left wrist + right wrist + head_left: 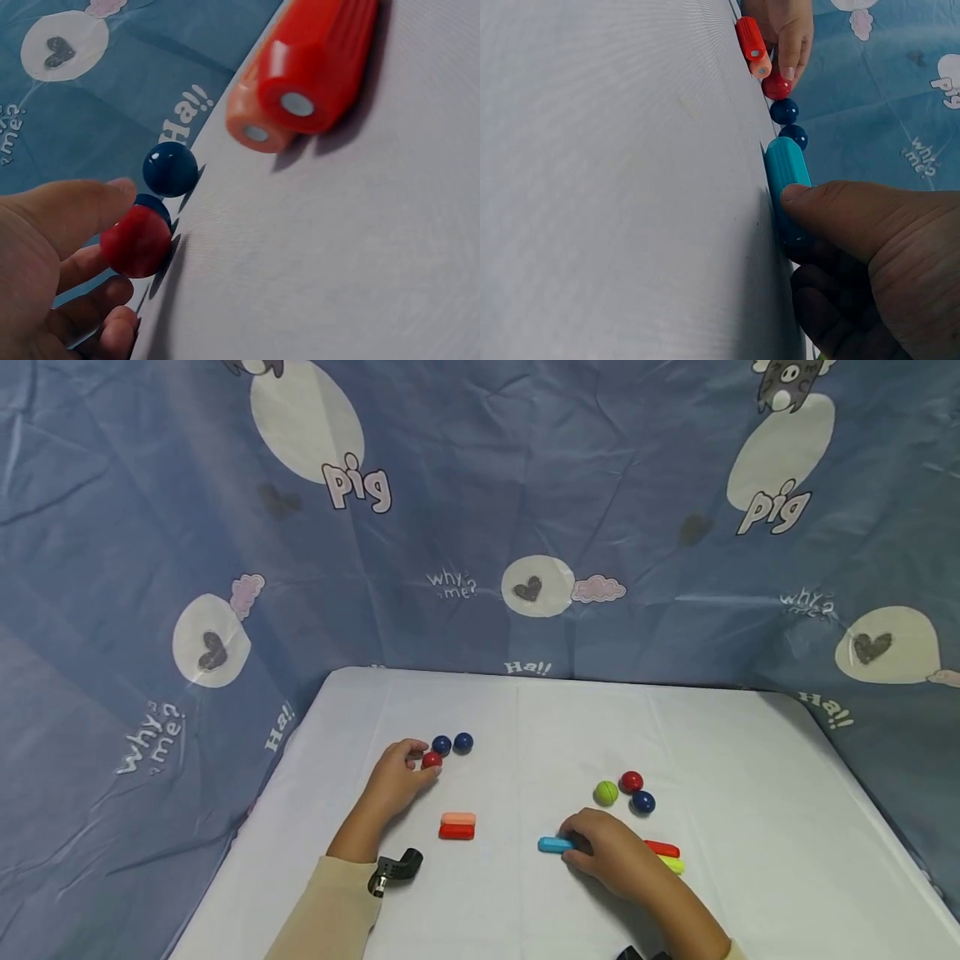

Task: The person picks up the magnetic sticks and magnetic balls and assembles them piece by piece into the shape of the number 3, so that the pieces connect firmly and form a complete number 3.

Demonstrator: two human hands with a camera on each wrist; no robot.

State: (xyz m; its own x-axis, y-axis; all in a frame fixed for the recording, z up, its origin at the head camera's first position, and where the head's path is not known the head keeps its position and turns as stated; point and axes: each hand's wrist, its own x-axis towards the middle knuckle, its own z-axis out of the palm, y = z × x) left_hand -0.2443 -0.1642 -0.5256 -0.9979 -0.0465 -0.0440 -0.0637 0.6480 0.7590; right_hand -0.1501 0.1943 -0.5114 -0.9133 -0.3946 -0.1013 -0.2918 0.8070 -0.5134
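Note:
My left hand (397,777) curls its thumb and fingers about a red ball (135,241), which sits on the white table beside two dark blue balls (463,742). Nearer me lie a red rod (457,832) and an orange rod (458,818), side by side; round pale discs show in their ends. My right hand (611,852) pinches a light blue ribbed rod (786,169) between thumb and fingers, low over the table. Its far end in the head view is covered by the hand. Beyond this hand are a green ball (606,792), another red ball (632,782) and another blue ball (642,802).
Partly behind the right wrist lie a second red rod (663,848) and a yellow rod (672,864). The white tabletop (517,910) meets a blue printed cloth (450,527) at its back and sides. A black wrist mount (396,868) sits on the left sleeve.

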